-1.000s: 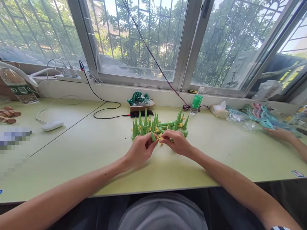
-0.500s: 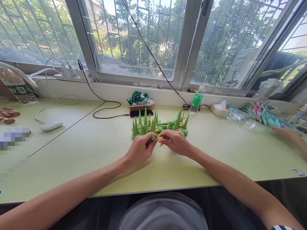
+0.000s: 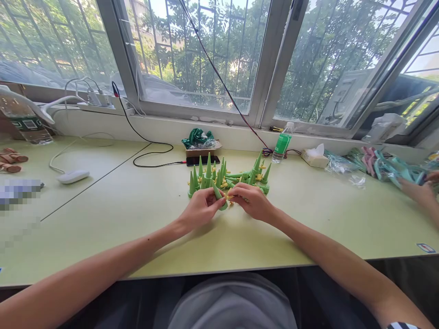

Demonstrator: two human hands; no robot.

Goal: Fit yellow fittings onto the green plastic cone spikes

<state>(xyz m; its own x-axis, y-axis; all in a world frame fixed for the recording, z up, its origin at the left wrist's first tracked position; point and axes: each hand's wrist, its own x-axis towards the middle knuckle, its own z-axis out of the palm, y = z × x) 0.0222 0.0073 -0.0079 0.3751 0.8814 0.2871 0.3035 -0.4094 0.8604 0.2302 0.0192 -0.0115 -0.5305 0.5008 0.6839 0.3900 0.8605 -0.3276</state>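
Observation:
Between the thumb and fingers of my left hand (image 3: 200, 208) is a green cone-shaped piece (image 3: 217, 192), tilted with its tip up and to the left. My right hand (image 3: 252, 200) pinches a small yellow piece (image 3: 229, 196) against the cone's side; its exact shape is partly covered by my fingers. Just beyond both hands stand several similar green cones (image 3: 209, 167) with small yellow parts on them. More green pieces (image 3: 254, 176), some lying flat, are behind my right hand.
A phone (image 3: 203, 160) on a black cable lies behind the cones, before a small box (image 3: 200, 151). A water bottle (image 3: 282, 144) and tissue box (image 3: 314, 157) stand right of it. A white mouse (image 3: 73, 177) is at left. Another person's hand (image 3: 416, 192) touches bluish pieces at far right.
The green cone in my left hand has turned, so more of its length shows. My right hand stays close with the yellow piece. The other person's hand at far right has shifted.

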